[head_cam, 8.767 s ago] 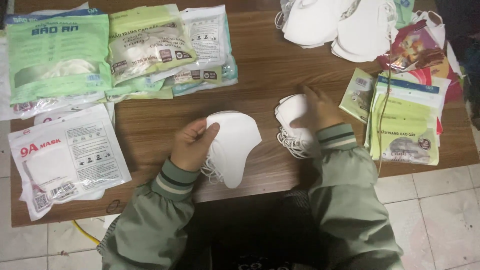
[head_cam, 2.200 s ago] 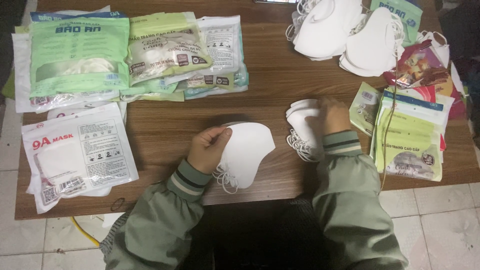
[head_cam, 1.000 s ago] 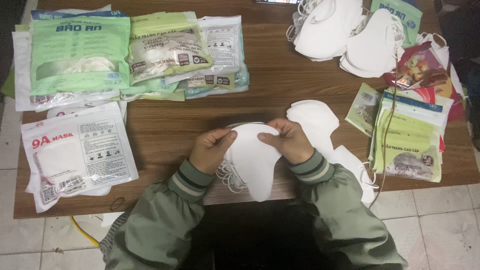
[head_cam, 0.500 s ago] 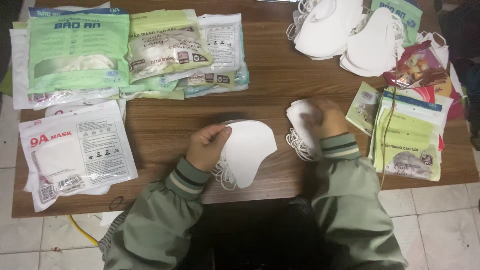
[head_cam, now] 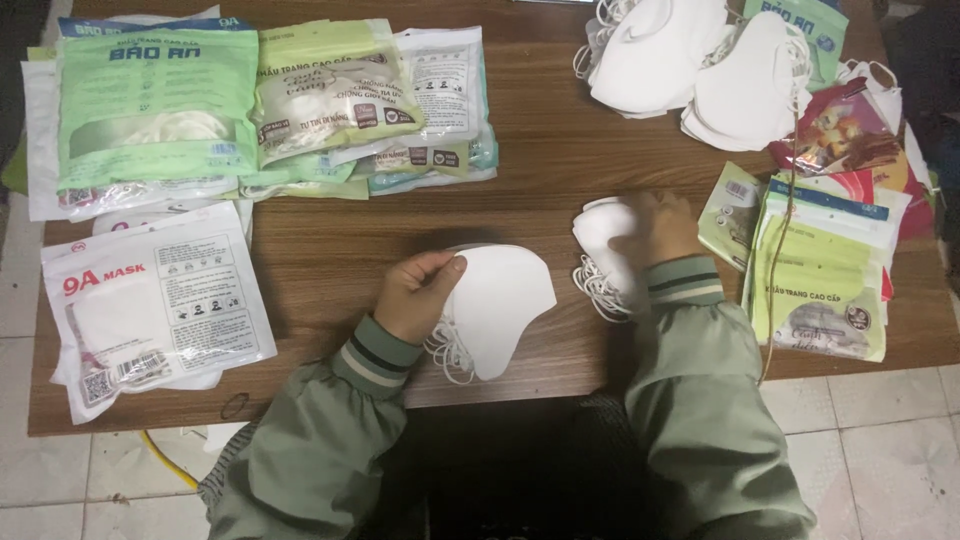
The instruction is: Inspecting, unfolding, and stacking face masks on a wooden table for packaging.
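Compared with a second ago, the right hand [head_cam: 655, 228] has left the folded white fabric mask [head_cam: 495, 305], pinched in the left hand [head_cam: 415, 295] fingers mid-bench, and returned to grip the small white mask stack [head_cam: 605, 240] right of it.

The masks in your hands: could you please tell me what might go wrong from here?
1. The left hand pinches its mask stack at one edge only, so masks could fan out or slip.
2. Ear loops hang loose and may tangle.
3. The right hand rests on a small pile whose loops trail out; lifting one mask might drag others.
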